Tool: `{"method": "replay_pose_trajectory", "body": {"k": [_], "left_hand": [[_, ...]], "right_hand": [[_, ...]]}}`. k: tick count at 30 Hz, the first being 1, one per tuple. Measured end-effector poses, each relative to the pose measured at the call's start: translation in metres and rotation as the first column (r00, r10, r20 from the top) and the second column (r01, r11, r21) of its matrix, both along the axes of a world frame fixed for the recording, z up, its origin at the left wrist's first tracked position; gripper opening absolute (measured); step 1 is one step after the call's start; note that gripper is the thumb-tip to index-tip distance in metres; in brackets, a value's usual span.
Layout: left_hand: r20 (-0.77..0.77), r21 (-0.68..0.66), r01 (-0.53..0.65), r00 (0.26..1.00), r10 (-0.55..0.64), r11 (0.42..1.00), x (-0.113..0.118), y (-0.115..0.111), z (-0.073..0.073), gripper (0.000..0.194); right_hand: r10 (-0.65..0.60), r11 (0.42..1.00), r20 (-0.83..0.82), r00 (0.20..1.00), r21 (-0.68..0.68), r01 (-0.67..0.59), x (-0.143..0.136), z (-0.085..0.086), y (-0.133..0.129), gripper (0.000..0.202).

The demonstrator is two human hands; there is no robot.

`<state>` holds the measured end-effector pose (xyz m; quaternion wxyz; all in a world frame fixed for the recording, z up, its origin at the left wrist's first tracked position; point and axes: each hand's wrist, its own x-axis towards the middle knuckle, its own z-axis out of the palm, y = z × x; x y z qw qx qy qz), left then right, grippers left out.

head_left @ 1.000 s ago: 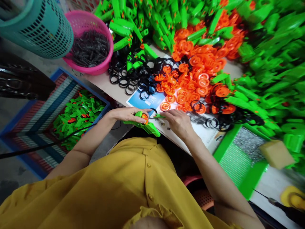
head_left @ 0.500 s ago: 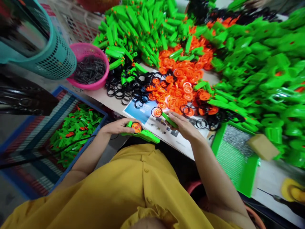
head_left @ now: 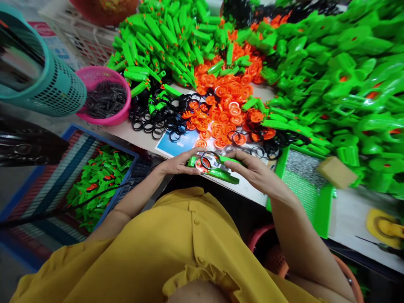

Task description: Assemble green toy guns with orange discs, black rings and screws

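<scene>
Both hands are engaged at the near edge of the table (head_left: 121,133), in front of the wearer's body. The left hand (head_left: 179,163) grasps the left end of a green body (head_left: 229,176), its fingers along the far side and its thumb on the near side. The long axis of this part runs left to right, the free right end angled somewhat toward the wearer. An orange wheel (head_left: 203,166) sits toward the gripped end, directly beside the left fingertips, so the left hand is the nearer of the two. The right hand (head_left: 252,170) pinches a green strip (head_left: 228,159) between thumb and fingers; the strip points leftward, beyond the far side of the green body. A black ring (head_left: 211,151) stands between the hands, at the left end of the strip. From this view the ring overlaps the wheel, set slightly to its right and away from the wearer; whether the two touch cannot be determined, nor can the join between ring and strip. Beyond the hands lie heaped orange discs (head_left: 224,113), with loose black rings (head_left: 157,131) to their left. A green tray (head_left: 325,214) stands to the right of the right hand, near the forearm.
</scene>
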<state>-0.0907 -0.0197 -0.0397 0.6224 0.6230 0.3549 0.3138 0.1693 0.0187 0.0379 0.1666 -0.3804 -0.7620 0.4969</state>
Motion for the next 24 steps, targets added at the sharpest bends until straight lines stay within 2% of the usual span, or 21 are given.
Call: {"method": "replay_pose_trajectory", "body": {"k": [4,9,16,24], "left_hand": [[-0.013,-0.010,0.087,0.996,-0.087,0.996,0.007,0.004,0.002,0.087],[0.060,0.001,0.124,0.990,-0.124,0.992,0.011,0.007,-0.002,0.080],[0.186,0.058,0.106,0.976,-0.115,0.993,0.014,0.008,-0.012,0.067],[0.187,0.095,0.080,0.978,-0.097,0.992,0.014,0.009,-0.010,0.054]], "right_hand": [[0.036,0.999,0.053,0.998,0.018,-0.037,0.006,-0.005,-0.001,0.040],[0.079,0.997,0.068,0.995,-0.028,-0.077,0.010,-0.008,0.001,0.044],[0.108,0.993,0.082,0.991,-0.063,-0.103,0.006,-0.004,0.004,0.046],[0.107,0.990,0.080,0.991,-0.098,-0.099,0.005,-0.010,0.006,0.047]]}}
